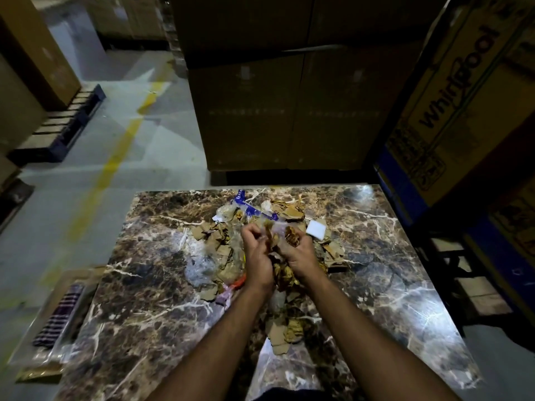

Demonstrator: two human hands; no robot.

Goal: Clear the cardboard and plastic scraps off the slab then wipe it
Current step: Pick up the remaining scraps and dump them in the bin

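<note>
A dark brown marble slab (150,285) with white veins fills the lower half of the head view. A heap of torn cardboard scraps (212,234) and clear plastic scraps (199,269) covers its middle. My left hand (256,250) and my right hand (299,251) meet above the heap, fingers curled round a crumpled bundle of plastic and cardboard (279,234). More cardboard bits (282,332) lie between my forearms. A blue-printed plastic strip (246,204) lies at the far side, and a white square pad (316,228) sits right of my hands.
A striped cloth (59,316) lies in a flat cardboard tray (43,337) on the floor left of the slab. Tall cardboard cartons (289,111) stand close behind, a printed appliance box (457,96) at the right. Grey floor with a yellow line (115,157) stretches left.
</note>
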